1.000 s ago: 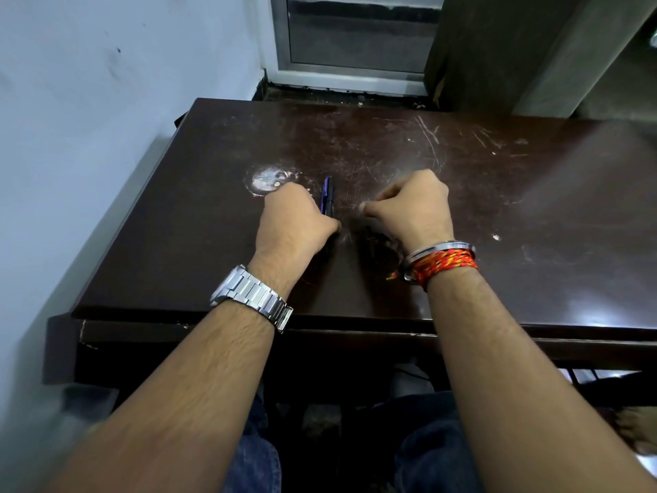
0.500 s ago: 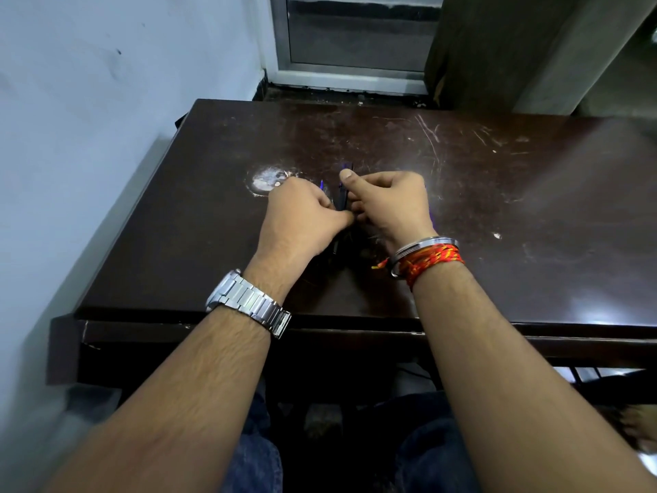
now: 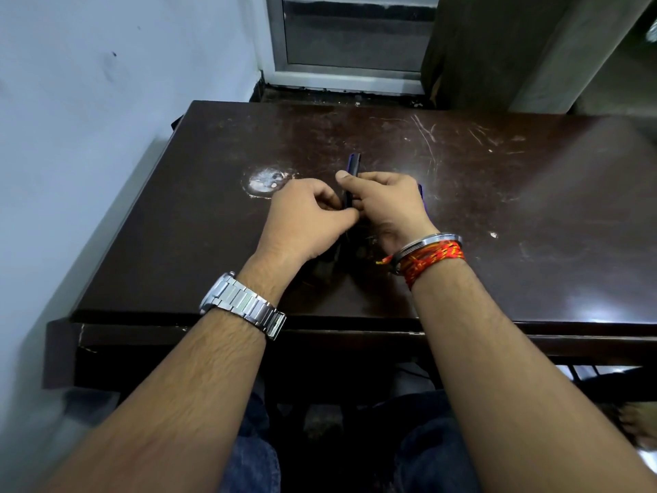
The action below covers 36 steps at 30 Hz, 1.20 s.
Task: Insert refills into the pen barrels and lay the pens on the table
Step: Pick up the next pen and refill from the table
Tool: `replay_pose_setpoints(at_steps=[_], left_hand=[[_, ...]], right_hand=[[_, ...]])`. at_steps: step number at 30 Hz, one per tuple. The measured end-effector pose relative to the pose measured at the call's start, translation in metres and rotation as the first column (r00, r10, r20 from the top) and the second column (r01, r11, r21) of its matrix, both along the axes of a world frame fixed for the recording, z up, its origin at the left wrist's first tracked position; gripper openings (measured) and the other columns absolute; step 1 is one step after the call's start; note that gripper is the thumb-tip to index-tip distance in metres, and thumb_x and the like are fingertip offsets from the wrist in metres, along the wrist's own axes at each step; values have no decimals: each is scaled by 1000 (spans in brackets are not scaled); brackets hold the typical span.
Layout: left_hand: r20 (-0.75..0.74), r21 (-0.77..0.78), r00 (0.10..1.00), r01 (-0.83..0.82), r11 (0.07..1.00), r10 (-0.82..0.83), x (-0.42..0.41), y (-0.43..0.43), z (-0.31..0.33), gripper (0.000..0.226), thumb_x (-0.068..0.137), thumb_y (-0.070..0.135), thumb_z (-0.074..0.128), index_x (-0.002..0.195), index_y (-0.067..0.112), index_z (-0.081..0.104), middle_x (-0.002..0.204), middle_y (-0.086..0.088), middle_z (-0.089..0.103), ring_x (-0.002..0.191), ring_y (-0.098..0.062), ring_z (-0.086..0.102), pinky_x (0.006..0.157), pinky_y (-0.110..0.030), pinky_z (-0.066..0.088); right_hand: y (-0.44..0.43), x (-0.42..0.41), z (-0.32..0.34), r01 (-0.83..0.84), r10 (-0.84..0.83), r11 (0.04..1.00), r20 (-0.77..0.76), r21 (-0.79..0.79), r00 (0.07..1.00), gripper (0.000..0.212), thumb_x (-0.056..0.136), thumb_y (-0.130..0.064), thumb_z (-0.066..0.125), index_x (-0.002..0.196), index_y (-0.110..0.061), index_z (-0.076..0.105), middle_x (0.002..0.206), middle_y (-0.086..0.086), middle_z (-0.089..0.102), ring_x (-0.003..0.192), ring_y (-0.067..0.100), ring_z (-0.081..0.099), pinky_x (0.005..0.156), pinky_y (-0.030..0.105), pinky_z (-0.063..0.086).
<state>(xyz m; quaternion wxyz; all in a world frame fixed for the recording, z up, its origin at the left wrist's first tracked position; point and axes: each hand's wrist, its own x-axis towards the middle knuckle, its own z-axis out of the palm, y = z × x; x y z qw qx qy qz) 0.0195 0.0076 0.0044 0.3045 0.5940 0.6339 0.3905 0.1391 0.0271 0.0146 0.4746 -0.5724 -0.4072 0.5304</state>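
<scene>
Both hands meet over the middle of the dark brown table [image 3: 533,225]. My right hand [image 3: 387,204] is closed around a dark blue pen barrel [image 3: 352,172] that points away from me, its far end sticking out past my thumb. My left hand [image 3: 305,218] is pinched at the barrel's near end; what its fingers hold is hidden. A thin purple-blue piece [image 3: 421,193], probably another pen part, shows just beyond my right hand's knuckles. Any refill is out of sight behind the fingers.
A round pale scuffed patch [image 3: 266,181] marks the table left of my hands. A pale wall [image 3: 89,137] runs close along the table's left side. A metal-framed window [image 3: 352,40] and a dark curtain [image 3: 480,48] stand behind the far edge.
My right hand has come left from the table surface and closed on the barrel. The barrel now sticks out further beyond the thumb. My left hand has stayed at its near end.
</scene>
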Motion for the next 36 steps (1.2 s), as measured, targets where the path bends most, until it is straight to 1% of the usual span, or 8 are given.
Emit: replay_pose_setpoints(at_steps=[3,7,14,21,26,28,31,36], left_hand=[[255,-120,964,-46,992,76,7,2,-2,16,71,31,64,75,16,68,62,3,69,51,-12,62,51,-27,48],[438,-178,896,10,984,70,14,4,-2,17,78,28,51,79,18,64,61,2,63,43,-11,49,38,-23,34],[296,-20,955,8,1000,-2,19,3,-2,28,98,32,47,82,25,69,43,19,53,34,1,42,40,-25,30],[353,-26,935,29,999,-18,15,-4,10,24,97,32,56,80,26,72,47,19,58,37,3,46,36,-13,32],[406,-169,864,-249,954,298,0,0,12,19,72,32,52,62,18,61,57,0,52,53,-19,43,54,-35,34],[401,-170,849,-299,939,344,-3,1,12,17,72,27,51,64,17,62,62,-3,53,59,-24,43,59,-40,34],[387,-144,850,-328,934,358,-4,3,8,21,75,22,53,68,6,65,62,-6,50,60,-25,44,58,-41,36],[340,-120,891,-278,953,302,-3,3,2,19,82,16,59,63,13,62,54,-4,49,46,-19,48,42,-25,43]], right_hand=[[-4,-3,3,-47,46,999,-81,-7,996,23,82,-19,80,86,3,74,74,18,68,60,23,61,58,33,55],[-6,-5,4,-52,52,999,-130,3,990,37,85,-22,78,95,13,69,64,13,60,46,15,54,46,25,49],[-1,-5,9,-4,17,998,-227,59,974,19,90,-11,71,88,8,69,57,4,54,44,5,52,49,19,47],[-1,-4,10,67,-27,986,-243,155,970,17,88,-15,74,77,-3,68,57,1,53,64,21,54,66,33,50],[4,0,5,155,-139,960,-84,233,987,18,89,-24,73,76,-11,73,61,0,59,55,7,55,64,32,52],[6,4,-1,112,-149,977,200,183,968,26,85,-28,74,72,-6,73,62,12,63,58,16,59,67,44,57],[4,8,-5,-14,15,1000,589,-7,808,29,78,-32,76,74,-4,72,70,13,70,72,28,69,60,33,53],[1,7,-3,5,10,1000,755,-17,656,24,74,-24,79,83,-3,71,76,9,67,67,20,63,45,20,35]])
